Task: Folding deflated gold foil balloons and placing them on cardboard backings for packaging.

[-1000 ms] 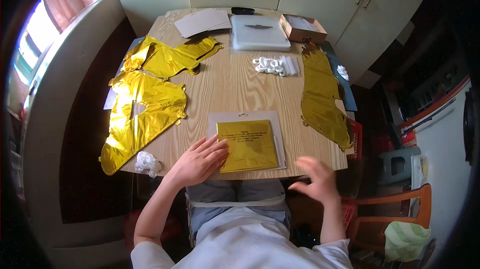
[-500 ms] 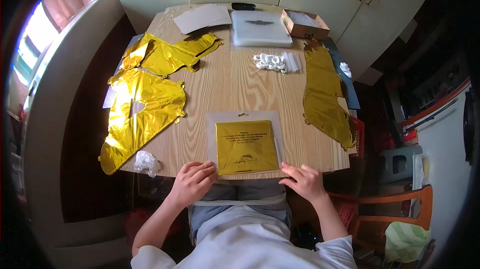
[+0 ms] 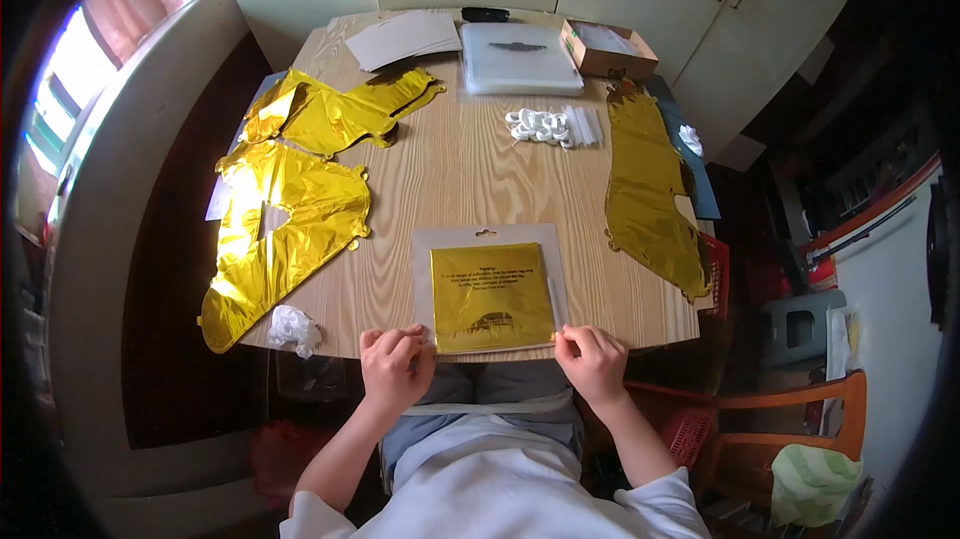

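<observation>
A flat foil balloon package (image 3: 492, 294) lies at the table's near edge: folded gold foil under clear printed plastic, backed by a pale grey card (image 3: 485, 233) with a hanging slot at its far end. At its near left corner my left hand (image 3: 398, 369) is closed, fingers curled in and thumb hidden. My right hand (image 3: 592, 357) pinches at the near right corner, thumb against the bent forefinger. Both hands seem to grip the clear plastic edge, which is hard to make out. The package lies flat between them.
Gold foil balloons (image 3: 290, 194) spread along the left side, another (image 3: 645, 179) on the right. Further back are white ribbon coils (image 3: 540, 126), a stack of clear bags (image 3: 520, 64), grey cards (image 3: 405, 39) and a cardboard box (image 3: 610, 51). Crumpled white paper (image 3: 293, 329) sits near left.
Both hands have closed at the near corners of the package; the right fingers were looser before and have moved inward to a pinch. The package has shifted very slightly toward me.
</observation>
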The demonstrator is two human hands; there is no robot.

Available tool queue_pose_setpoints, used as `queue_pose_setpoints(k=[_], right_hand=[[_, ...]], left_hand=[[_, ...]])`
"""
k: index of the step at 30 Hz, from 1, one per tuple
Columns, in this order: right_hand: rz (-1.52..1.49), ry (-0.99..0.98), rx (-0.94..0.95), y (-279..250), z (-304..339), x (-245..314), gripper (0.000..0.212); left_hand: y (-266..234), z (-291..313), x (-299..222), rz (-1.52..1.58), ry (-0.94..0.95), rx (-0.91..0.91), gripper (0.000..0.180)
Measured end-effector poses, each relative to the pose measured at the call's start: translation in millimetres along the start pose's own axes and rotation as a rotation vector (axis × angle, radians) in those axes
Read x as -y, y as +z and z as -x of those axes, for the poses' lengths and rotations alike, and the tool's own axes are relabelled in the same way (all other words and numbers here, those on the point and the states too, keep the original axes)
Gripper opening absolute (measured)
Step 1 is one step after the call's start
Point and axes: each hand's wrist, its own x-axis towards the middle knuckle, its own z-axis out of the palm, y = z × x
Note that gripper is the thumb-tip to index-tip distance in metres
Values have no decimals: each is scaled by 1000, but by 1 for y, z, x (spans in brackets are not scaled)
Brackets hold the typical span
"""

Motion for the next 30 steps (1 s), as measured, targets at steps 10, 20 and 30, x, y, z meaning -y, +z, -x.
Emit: queue_pose_setpoints(k=[10, 20, 30], right_hand=[[39, 188, 57, 6, 5, 5, 22], [169, -112, 9, -7, -5, 17, 15], [181, -212, 213, -1, 4, 40, 27]], left_hand=[[6, -5, -12, 25, -190, 46, 15], [-2, -12, -33, -85, 91, 15, 36], [24, 2, -67, -228, 173, 364, 62]])
